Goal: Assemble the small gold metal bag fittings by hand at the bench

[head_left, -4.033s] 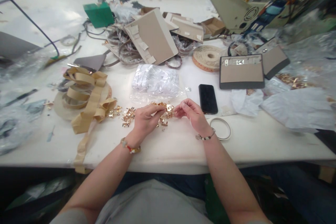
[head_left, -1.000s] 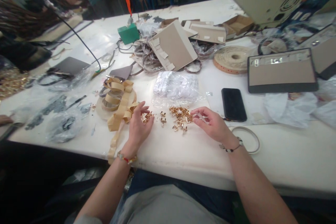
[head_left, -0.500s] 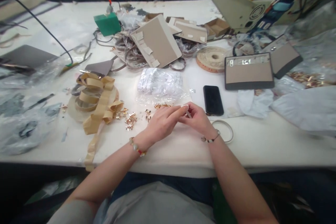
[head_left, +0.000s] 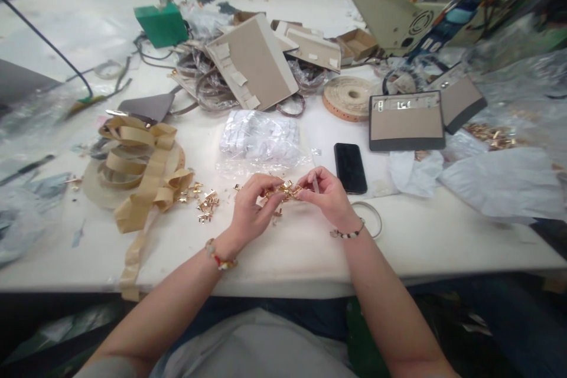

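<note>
Plainly, the white table [head_left: 301, 257] is the largest thing, with tan ribbon [head_left: 150, 168] loosely coiled on the left, a plastic-wrapped white bundle [head_left: 259, 134] on the far side of the hands and a black phone [head_left: 351, 168] to the right. At near middle, the left hand [head_left: 253, 207] curves its thumb and forefinger around gold fittings [head_left: 289, 188]; whether it pinches one I cannot tell. Just right, the right hand [head_left: 326, 196] draws its fingertips together beside the same fittings, a pale strip [head_left: 315, 183] held between its fingers. The fittings are small and shiny, with short jutting bars, heaped between the hands, and a smaller cluster [head_left: 207, 207] lies to the left. Compared with half a second ago, the left hand no longer covers the right fingertips: the two are slightly apart, with gold showing between them
</note>
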The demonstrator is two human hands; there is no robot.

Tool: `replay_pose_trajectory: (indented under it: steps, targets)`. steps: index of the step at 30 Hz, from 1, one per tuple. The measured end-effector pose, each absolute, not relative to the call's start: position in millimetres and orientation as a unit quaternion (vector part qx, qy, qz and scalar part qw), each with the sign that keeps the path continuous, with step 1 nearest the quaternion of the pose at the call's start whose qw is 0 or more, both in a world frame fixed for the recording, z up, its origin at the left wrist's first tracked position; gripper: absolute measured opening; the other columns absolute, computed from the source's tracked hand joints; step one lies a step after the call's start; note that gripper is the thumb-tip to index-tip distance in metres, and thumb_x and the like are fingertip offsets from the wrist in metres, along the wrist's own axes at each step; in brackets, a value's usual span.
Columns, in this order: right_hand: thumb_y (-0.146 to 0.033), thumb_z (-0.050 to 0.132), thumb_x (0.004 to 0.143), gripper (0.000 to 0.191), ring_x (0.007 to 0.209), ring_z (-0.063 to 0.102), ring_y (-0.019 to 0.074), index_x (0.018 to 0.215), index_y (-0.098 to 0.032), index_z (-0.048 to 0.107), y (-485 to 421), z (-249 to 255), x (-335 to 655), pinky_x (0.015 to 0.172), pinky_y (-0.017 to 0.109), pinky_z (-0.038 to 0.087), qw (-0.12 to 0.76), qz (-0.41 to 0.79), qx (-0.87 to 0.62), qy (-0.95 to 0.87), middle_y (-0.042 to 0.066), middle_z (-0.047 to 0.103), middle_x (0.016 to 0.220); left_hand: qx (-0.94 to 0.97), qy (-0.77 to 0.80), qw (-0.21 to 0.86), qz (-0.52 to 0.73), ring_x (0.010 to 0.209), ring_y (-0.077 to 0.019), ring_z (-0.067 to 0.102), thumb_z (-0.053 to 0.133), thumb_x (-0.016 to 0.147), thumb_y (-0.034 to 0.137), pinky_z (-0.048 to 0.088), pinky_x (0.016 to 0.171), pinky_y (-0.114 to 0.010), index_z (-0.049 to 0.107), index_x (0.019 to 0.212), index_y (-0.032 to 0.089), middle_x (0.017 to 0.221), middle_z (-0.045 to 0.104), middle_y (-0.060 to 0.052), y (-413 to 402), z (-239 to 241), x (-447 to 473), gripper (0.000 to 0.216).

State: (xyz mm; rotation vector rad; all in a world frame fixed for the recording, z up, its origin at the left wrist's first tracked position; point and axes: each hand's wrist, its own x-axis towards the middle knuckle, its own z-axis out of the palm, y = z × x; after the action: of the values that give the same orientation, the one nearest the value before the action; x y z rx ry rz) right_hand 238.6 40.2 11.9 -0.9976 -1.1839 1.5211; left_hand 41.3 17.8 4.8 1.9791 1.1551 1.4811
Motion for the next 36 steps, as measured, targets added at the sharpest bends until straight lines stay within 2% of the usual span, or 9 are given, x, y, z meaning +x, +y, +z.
replay_pose_trajectory:
  steps: [1, 3, 8, 16, 20, 24, 28, 32, 36]
  targets:
    - [-0.036, 0.092, 0.061, 0.051, 0.073, 0.063, 0.0133, 0.082, -0.022, 0.048, 40, 13, 239, 0.071, 0.029, 0.055, 0.467, 0.625, -0.402, -0.479, -0.002, 0.067, 0.083, 0.696, 0.426, 0.224, 0.532, 0.080, -0.0144, 0.064, 0.061, 0.095, 0.028, 0.052, 0.068, -0.028, 0.064, 0.105, 0.021, 0.094, 0.070, -0.005, 17, 5, 41, 0.012]
    - [-0.035, 0.093, 0.060, 0.051, 0.073, 0.064, 0.0136, 0.082, -0.023, 0.049, 40, 14, 239, 0.070, 0.030, 0.055, 0.464, 0.634, -0.398, -0.474, -0.002, 0.068, 0.083, 0.678, 0.437, 0.255, 0.533, 0.074, -0.0131, 0.063, 0.057, 0.097, 0.026, 0.050, 0.065, -0.027, 0.066, 0.099, 0.020, 0.088, 0.070, -0.004, 16, 6, 42, 0.011]
    - [-0.032, 0.095, 0.057, 0.052, 0.080, 0.069, 0.0154, 0.081, -0.022, 0.049, 41, 12, 239, 0.074, 0.029, 0.056, 0.457, 0.656, -0.395, -0.452, 0.001, 0.073, 0.089, 0.691, 0.416, 0.277, 0.523, 0.071, -0.0125, 0.060, 0.057, 0.097, 0.022, 0.047, 0.064, -0.026, 0.066, 0.099, 0.021, 0.084, 0.068, -0.002, 14, 7, 45, 0.010]
    - [-0.032, 0.090, 0.065, 0.046, 0.069, 0.063, 0.0117, 0.081, -0.021, 0.048, 41, 10, 240, 0.059, 0.024, 0.050, 0.448, 0.652, -0.397, -0.466, 0.000, 0.071, 0.088, 0.718, 0.377, 0.266, 0.521, 0.086, -0.0160, 0.059, 0.053, 0.098, 0.020, 0.048, 0.074, -0.030, 0.063, 0.094, 0.020, 0.090, 0.064, -0.004, 19, 8, 42, 0.011]
    - [-0.031, 0.090, 0.065, 0.046, 0.068, 0.064, 0.0119, 0.081, -0.021, 0.048, 41, 9, 241, 0.056, 0.022, 0.048, 0.446, 0.653, -0.404, -0.459, 0.000, 0.071, 0.089, 0.736, 0.367, 0.257, 0.507, 0.080, -0.0145, 0.057, 0.052, 0.099, 0.018, 0.046, 0.072, -0.028, 0.062, 0.093, 0.020, 0.084, 0.062, -0.002, 19, 8, 41, 0.012]
    - [-0.032, 0.090, 0.065, 0.048, 0.068, 0.067, 0.0133, 0.082, -0.021, 0.047, 42, 9, 241, 0.050, 0.020, 0.043, 0.444, 0.649, -0.419, -0.454, 0.000, 0.071, 0.087, 0.747, 0.374, 0.262, 0.483, 0.076, -0.0136, 0.057, 0.052, 0.099, 0.019, 0.045, 0.069, -0.027, 0.060, 0.106, 0.021, 0.086, 0.063, -0.002, 15, 4, 41, 0.011]
    - [-0.030, 0.091, 0.064, 0.048, 0.066, 0.067, 0.0123, 0.084, -0.021, 0.048, 42, 10, 239, 0.048, 0.019, 0.038, 0.439, 0.658, -0.421, -0.444, -0.001, 0.071, 0.086, 0.740, 0.383, 0.313, 0.455, 0.070, -0.0124, 0.058, 0.052, 0.098, 0.020, 0.046, 0.067, -0.027, 0.046, 0.125, 0.021, 0.088, 0.063, -0.002, 11, -3, 40, 0.027]
    - [-0.028, 0.091, 0.063, 0.048, 0.065, 0.067, 0.0119, 0.084, -0.021, 0.048, 41, 12, 237, 0.048, 0.019, 0.037, 0.435, 0.667, -0.421, -0.435, -0.002, 0.071, 0.085, 0.760, 0.387, 0.305, 0.423, 0.067, -0.0128, 0.058, 0.052, 0.098, 0.022, 0.046, 0.064, -0.028, 0.044, 0.127, 0.021, 0.086, 0.064, -0.002, 10, -3, 40, 0.030]
    - [-0.029, 0.091, 0.062, 0.049, 0.066, 0.068, 0.0124, 0.084, -0.021, 0.048, 41, 13, 237, 0.050, 0.019, 0.038, 0.429, 0.668, -0.427, -0.433, -0.002, 0.072, 0.085, 0.773, 0.394, 0.278, 0.413, 0.067, -0.0134, 0.060, 0.053, 0.097, 0.024, 0.047, 0.064, -0.028, 0.048, 0.124, 0.020, 0.086, 0.066, -0.003, 11, 0, 42, 0.027]
